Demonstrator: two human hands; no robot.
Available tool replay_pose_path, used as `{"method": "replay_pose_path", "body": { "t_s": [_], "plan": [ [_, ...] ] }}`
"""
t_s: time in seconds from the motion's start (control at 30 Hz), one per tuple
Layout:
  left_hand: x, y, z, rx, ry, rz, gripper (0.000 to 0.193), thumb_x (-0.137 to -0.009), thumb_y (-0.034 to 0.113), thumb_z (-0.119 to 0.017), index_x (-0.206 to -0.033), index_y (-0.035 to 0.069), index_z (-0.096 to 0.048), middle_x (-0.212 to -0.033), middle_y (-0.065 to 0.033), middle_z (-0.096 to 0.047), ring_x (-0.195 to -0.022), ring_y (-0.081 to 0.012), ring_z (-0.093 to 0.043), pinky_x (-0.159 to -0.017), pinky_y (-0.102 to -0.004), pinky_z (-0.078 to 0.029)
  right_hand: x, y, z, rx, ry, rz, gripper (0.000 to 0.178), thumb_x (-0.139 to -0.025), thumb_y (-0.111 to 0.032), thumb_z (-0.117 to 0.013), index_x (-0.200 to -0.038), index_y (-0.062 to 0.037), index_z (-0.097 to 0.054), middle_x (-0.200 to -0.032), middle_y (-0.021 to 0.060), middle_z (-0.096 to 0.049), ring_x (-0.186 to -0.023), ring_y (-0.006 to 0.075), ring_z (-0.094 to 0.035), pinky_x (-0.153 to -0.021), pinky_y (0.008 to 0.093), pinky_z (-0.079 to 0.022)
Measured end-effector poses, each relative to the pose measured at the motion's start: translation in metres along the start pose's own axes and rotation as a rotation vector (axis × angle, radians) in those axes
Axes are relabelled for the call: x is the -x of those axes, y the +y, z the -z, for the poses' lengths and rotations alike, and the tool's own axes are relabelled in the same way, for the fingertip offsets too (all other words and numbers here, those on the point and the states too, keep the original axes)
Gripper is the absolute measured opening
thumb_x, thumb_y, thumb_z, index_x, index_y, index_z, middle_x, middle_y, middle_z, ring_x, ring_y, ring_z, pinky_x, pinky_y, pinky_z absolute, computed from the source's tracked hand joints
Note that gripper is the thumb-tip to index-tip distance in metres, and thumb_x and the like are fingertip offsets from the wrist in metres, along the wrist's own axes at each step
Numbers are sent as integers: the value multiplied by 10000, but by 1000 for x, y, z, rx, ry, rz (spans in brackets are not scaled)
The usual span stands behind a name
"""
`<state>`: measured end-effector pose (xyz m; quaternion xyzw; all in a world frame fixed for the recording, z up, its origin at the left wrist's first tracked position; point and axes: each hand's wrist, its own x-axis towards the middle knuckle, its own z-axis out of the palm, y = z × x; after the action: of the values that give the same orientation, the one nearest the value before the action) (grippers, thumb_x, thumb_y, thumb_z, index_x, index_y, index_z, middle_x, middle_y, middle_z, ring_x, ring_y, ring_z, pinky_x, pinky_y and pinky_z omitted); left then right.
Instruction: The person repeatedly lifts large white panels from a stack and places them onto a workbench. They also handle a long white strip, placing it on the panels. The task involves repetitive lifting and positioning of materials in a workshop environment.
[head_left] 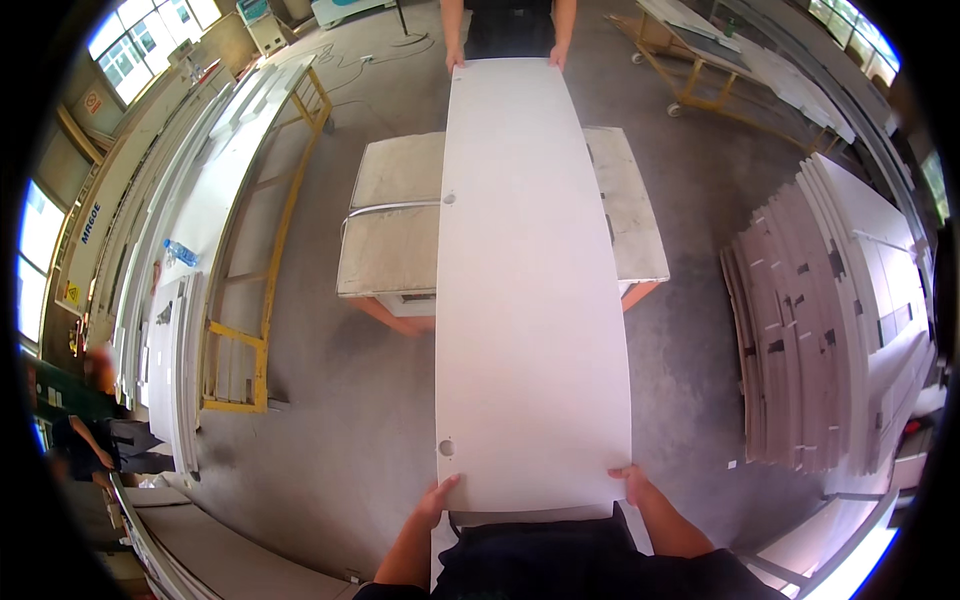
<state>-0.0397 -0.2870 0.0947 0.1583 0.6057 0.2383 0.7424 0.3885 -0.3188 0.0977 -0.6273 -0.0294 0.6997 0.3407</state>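
A long white door panel (530,300) stretches away from my body, with two round cup holes near its left edge. My left hand (436,498) grips the near left corner, its thumb on top and its other fingers hidden underneath. At the near right corner my right hand (632,482) holds the panel in the same way. Another person's hands (558,57) have hold of the far end. Under the middle of the panel stands a worktable (395,240) with a worn pale top; whether the panel touches it I cannot tell.
On the left, a yellow-framed rack (262,330) carries white boards and a water bottle (180,252). Stacked panels (790,340) stand on the right. A wheeled table (700,65) is at the back right. Another person (100,440) is at the far left edge. Cables lie on the floor behind.
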Motion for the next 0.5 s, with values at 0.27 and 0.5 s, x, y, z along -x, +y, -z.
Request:
{"method": "replay_pose_path", "body": {
  "t_s": [0.27,0.5],
  "plan": [
    [-3,-5,-4,-44,84,-52,568,-854,400,-596,-1207,-37,-519,-1143,-128,-588,-1032,-228,-560,-916,-359,-422,-7,5,7,18,13,19,505,-689,-76,-642,-1163,65,-539,-1101,164,-604,-1028,321,-553,-954,413,-393],
    [-3,-10,-2,63,38,-86,519,-881,376,-570,-1189,-39,-524,-1141,-115,-584,-1042,-208,-549,-929,-350,-411,4,-7,-3,3,35,-7,472,-712,-42,-634,-1163,64,-543,-1098,162,-605,-1011,316,-562,-938,403,-412]
  ]
}}
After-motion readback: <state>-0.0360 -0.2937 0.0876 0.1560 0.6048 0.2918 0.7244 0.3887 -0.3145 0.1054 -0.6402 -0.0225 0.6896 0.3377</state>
